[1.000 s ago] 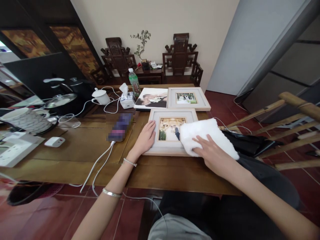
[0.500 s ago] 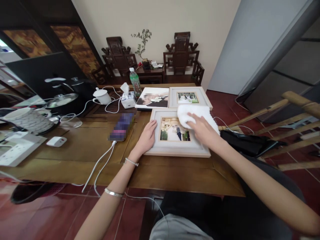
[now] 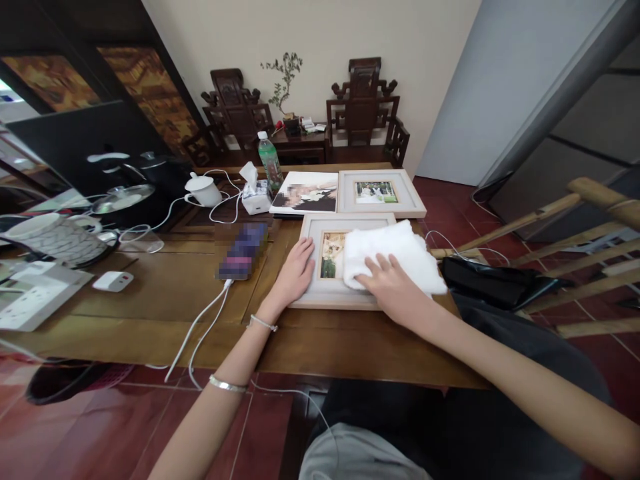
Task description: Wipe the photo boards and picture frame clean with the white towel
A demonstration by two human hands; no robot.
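Observation:
A picture frame (image 3: 320,300) with a pale wooden edge and a wide light mat lies flat near the table's front. My left hand (image 3: 296,272) grips its left side, fingers along the edge. In my right hand (image 3: 393,283) is a thick white cloth (image 3: 400,247), pressed onto the frame's right half with the fingers spread on top. The cloth hides the right part of the photo (image 3: 331,257). Just behind lie a second framed photo (image 3: 413,193) and a white-topped photo panel (image 3: 317,180).
A phone (image 3: 243,253) on a white cable lies left of the frame. Beyond it stand a tissue box (image 3: 257,200), a green-labelled bottle (image 3: 269,160) and a lidded white cup (image 3: 204,191). Further left are a kettle (image 3: 57,237) and a power strip (image 3: 40,297). A wooden chair (image 3: 545,227) stands right.
My right hand has brought the white cloth down toward me, over the right side of the photo. My left hand stays at the frame's left edge.

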